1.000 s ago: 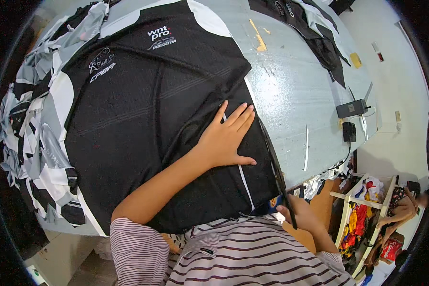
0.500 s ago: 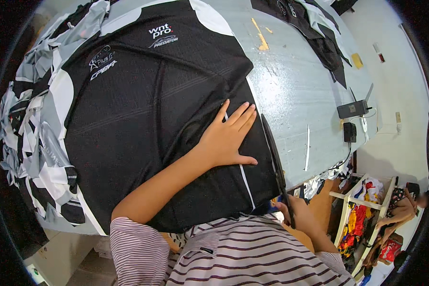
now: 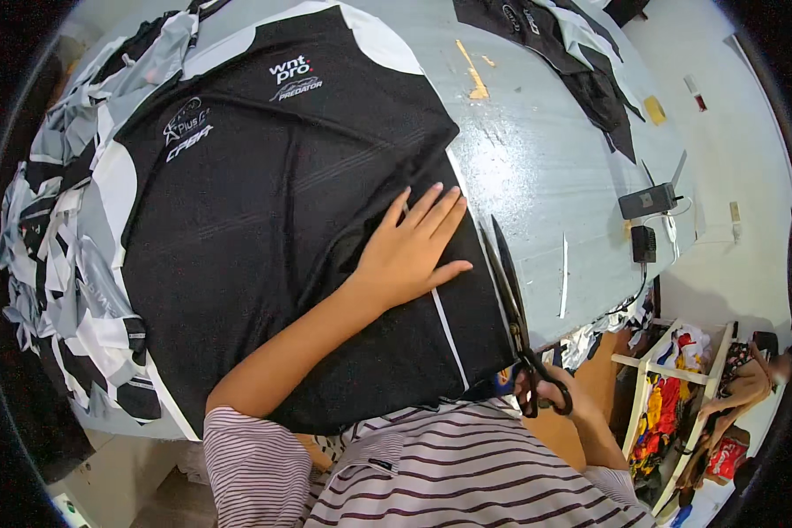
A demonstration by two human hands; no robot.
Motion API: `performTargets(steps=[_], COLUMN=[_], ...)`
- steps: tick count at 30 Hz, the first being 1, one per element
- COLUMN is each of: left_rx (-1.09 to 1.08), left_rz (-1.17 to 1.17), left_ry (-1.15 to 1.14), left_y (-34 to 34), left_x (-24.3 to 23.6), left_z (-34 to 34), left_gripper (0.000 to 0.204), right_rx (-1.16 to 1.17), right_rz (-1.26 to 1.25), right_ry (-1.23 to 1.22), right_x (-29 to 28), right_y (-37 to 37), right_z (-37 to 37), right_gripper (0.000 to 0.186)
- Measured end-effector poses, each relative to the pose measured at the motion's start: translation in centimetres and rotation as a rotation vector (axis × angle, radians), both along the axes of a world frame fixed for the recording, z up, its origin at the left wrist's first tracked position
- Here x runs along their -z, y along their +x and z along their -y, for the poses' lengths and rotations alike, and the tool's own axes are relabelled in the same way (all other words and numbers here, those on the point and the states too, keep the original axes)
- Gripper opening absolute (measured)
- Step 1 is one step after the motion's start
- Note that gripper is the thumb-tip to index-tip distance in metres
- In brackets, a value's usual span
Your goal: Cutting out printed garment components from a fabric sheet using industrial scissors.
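Note:
My left hand (image 3: 414,244) lies flat on a large black printed fabric panel (image 3: 211,264), its fingers spread toward the panel's right edge. A thin white line runs down the panel beneath and below that hand. In my right hand (image 3: 546,389), at the near right edge of the table, is a pair of long dark scissors (image 3: 512,304). My fingers are around the scissors' handles. The blades are parted and point away from me along the right edge of the black panel, where a white strip borders it.
Grey and white fabric scraps (image 3: 70,282) heap along the left. More black cut pieces (image 3: 581,70) lie at the far right of the grey table (image 3: 537,167). A black box with antennas (image 3: 649,201) and an adapter (image 3: 644,245) stand at right, above a shelf frame (image 3: 629,414) of colourful cloth.
The scissors' blades have parted and their handles have turned into view. My left hand has shifted slightly left with the panel, still flat on it.

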State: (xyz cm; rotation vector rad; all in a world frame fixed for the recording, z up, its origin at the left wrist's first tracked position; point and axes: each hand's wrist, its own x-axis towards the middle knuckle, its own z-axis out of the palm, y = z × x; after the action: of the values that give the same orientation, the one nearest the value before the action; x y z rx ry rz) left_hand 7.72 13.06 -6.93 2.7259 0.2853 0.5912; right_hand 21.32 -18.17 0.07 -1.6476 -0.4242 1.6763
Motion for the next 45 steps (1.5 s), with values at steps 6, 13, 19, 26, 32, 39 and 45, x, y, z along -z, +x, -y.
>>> performTargets(steps=[6, 13, 19, 26, 32, 39, 45], left_rx=[-0.014, 0.019, -0.038, -0.01, 0.057, 0.052, 0.06], left_rz=[-0.109, -0.222, -0.29, -0.233, -0.202, -0.182, -0.175], left_ry=[0.04, 0.036, 0.033, 0.023, -0.032, 0.003, -0.016], left_y=[-0.8, -1.5, -1.8, -1.9, -1.5, -1.5, -1.6], left_x=[0.3, -1.2, -1.8, -2.0, -1.2, -0.9, -1.0], left_z=[1.9, 3.7, 4.2, 3.6, 3.4, 3.3, 3.8], left_gripper=[0.101, 0.106, 0.108, 0.109, 0.108, 0.109, 0.111], right_rx=[0.034, -0.103, -0.189, -0.239, -0.338, -0.298, -0.296], right_rz=[-0.108, 0.209, 0.094, 0.1, 0.102, 0.114, 0.126], right_ry=[0.084, 0.055, 0.005, -0.045, -0.035, 0.031, 0.055], right_x=[2.2, -0.1, 0.5, -1.0, -0.9, -0.4, -0.5], right_y=[1.1, -0.3, -1.1, 0.9, 0.4, 0.1, -0.7], right_z=[5.8, 5.9, 4.2, 4.9, 3.9, 0.0, -2.1], right_gripper=[0.062, 0.07, 0.068, 0.07, 0.071, 0.061, 0.049])
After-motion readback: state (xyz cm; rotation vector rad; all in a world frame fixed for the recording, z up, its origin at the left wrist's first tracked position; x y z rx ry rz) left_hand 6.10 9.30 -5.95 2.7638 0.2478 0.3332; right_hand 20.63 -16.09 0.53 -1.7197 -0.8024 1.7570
